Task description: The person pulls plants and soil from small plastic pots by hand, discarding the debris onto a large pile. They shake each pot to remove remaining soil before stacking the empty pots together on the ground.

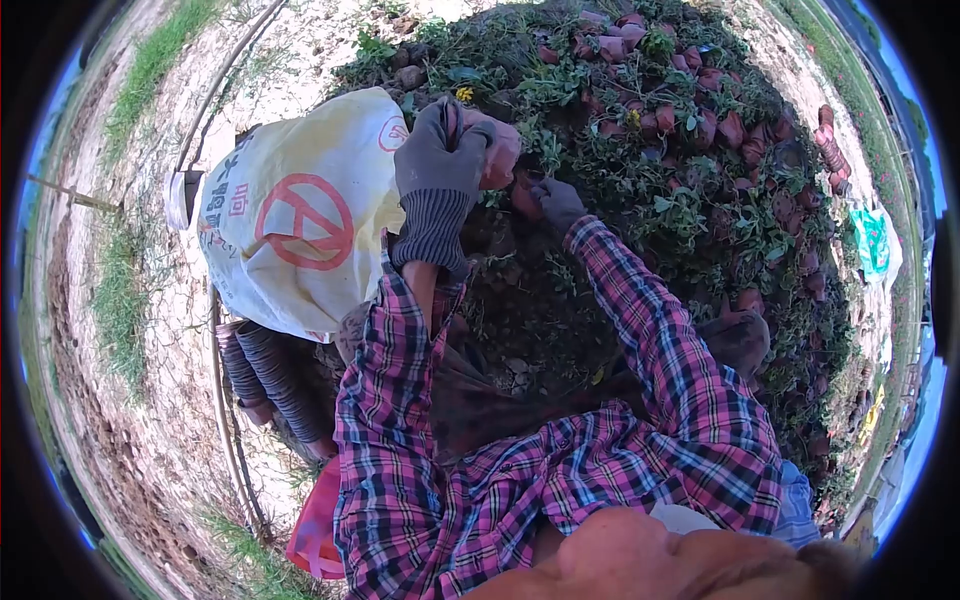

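Two gloved hands at small, soft-looking pots.
Left hand point(440, 160): fingers closed on a pale pink pot point(503, 155) to its right; white sack point(305, 145) to its left. Right hand point(559, 203): fingertips pinching a reddish pot point(526, 197) just left of it. Pots judged light, thin-walled, easily creased; best held at the rim. Farther right, loose pots point(731, 129) among leafy plants point(774, 232).

Outdoor growing plot, likely nursery or farm: heap of leafy plants point(590, 110) and small reddish pots point(730, 128) at one o'clock, nested pot stacks point(275, 370) at eight, sunlit dry soil point(60, 330) at nine, grass point(150, 75) at ten, sky point(932, 405) at four.
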Available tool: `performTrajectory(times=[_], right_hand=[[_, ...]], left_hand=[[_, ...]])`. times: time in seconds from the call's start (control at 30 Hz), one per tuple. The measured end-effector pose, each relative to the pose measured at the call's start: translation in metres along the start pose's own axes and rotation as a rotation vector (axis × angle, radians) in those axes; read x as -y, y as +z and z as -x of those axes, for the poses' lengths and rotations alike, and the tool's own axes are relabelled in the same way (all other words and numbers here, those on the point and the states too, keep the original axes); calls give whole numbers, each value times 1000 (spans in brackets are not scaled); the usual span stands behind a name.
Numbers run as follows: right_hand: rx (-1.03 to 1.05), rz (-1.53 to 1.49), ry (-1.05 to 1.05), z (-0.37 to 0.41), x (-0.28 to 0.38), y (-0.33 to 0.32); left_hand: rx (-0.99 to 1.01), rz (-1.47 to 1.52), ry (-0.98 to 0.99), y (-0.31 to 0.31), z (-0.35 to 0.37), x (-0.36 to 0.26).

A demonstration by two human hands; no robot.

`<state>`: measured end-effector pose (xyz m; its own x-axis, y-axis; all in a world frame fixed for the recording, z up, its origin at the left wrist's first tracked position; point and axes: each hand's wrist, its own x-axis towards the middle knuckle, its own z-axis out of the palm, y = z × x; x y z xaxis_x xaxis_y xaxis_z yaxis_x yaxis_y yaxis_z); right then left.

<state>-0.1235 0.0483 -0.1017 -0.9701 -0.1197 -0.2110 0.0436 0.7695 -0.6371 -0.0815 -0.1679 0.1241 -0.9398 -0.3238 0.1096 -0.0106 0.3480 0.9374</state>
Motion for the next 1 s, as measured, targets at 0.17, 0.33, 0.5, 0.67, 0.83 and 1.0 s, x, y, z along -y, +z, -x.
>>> performTrajectory(times=[0.17,0.33,0.5,0.67,0.83,1.0], right_hand=[[251,-754,325,21,32,-50],[642,-1522,478,-20,-6,-22],[243,-763,-85,-7,43,-6],[241,-15,-112,-27,30,-4],[40,117,-58,-29,44,23],[-174,200,-356,-26,62,29]], left_hand=[[-64,98,-13,-7,-3,2],[-47,50,-10,-1,-2,-4],[-32,157,-21,1,-3,-5],[-32,159,-14,-1,-6,-4],[-57,111,4,-4,0,-9],[-136,101,42,-10,-4,-10]])
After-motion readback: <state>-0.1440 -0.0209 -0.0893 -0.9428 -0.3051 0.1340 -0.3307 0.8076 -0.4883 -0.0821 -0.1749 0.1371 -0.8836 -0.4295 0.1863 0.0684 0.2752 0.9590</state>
